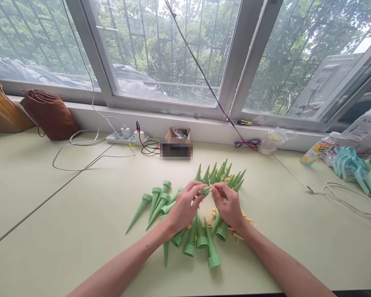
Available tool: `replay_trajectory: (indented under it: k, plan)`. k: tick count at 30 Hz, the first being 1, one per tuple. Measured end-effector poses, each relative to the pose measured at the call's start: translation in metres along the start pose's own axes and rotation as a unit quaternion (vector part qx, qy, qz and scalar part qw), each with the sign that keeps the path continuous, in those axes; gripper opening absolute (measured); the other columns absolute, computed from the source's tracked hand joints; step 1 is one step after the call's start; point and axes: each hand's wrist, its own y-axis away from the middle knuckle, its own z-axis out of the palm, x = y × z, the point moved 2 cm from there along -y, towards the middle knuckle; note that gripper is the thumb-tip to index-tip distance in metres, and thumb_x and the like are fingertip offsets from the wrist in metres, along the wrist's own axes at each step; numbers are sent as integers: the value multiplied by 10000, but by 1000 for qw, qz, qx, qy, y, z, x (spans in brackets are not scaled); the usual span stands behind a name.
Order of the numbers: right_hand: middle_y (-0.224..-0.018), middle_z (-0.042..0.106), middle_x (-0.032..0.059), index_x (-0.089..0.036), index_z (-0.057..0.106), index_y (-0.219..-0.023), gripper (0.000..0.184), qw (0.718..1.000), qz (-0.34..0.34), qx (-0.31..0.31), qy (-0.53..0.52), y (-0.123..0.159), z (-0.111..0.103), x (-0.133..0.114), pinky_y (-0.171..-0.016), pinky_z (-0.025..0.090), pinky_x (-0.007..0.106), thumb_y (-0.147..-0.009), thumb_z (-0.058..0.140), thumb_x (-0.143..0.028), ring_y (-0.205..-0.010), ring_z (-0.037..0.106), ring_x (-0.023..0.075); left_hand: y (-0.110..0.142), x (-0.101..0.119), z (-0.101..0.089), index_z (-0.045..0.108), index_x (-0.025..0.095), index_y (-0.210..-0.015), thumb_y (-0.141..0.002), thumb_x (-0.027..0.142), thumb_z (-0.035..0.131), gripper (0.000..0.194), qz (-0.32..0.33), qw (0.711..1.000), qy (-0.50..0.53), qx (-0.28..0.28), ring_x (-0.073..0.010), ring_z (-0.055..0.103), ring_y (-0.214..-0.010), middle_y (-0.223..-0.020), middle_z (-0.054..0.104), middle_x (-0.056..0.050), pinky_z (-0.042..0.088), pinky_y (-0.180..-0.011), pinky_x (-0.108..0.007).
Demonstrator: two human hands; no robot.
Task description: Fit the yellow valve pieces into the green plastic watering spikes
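Observation:
My left hand [185,202] is closed round a green plastic watering spike [205,190], most of it hidden by the fingers. Close beside it, my right hand [228,203] pinches at the spike's end; a small pale bit shows at the fingertips, too small to name. More green spikes [214,256] with ribbed caps lie below and between my wrists. To the left is another loose group of capped spikes [142,206]. Behind my hands, several spikes [214,173] stand points up among small yellow pieces. Other yellow plastic pieces [237,235] lie partly under my right wrist.
Along the window sill side are a brown drawstring bag [49,115], a power strip [120,138] with cables, and a small cardboard box [177,136]. On the right lie a bottle [320,150], teal plastic parts [355,169] and a coiled white cable [346,198].

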Motion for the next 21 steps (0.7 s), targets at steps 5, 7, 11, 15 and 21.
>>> replay_trajectory:
  k: [5,7,11,15,21]
  plan:
    - [-741,629,8,-196,613,-940,103,1000,-14,3,3,-2,-3,-3,-583,514,258,-966,534,-256,-616,593,132,-2,4,-2,629,229,-1172,-964,245,500,246,-16,999,34,28,-133,639,-778,-1152,577,-82,607,-573,-251]
    - [-728,625,8,-197,615,-931,115,1000,-13,10,7,-2,-4,-3,-561,510,259,-971,525,-256,-597,588,131,-3,8,-3,616,219,-1188,-961,281,511,258,-29,997,68,35,-145,656,-800,-1163,578,-96,618,-587,-265]
    - [-713,616,1,-201,612,-932,131,999,-13,33,12,-4,-6,-3,-520,497,254,-979,509,-266,-560,571,122,-4,12,-6,589,170,-1066,-960,380,522,244,-105,985,127,58,-142,658,-669,-862,643,-53,590,-561,-268]
    - [-719,610,-3,-205,612,-933,135,999,-27,41,7,-5,-9,-5,-515,491,254,-983,500,-262,-545,558,114,-6,8,-5,591,147,-802,-961,515,467,420,-174,961,211,37,-113,571,-496,-653,598,-11,500,-468,-242]
    - [-769,630,8,-218,633,-992,145,997,-75,10,2,-4,-9,-9,-547,490,265,-985,488,-210,-578,566,119,-4,4,-2,629,135,-708,-962,573,416,549,-216,935,271,-77,-105,509,-398,-545,589,-8,458,-486,-259]
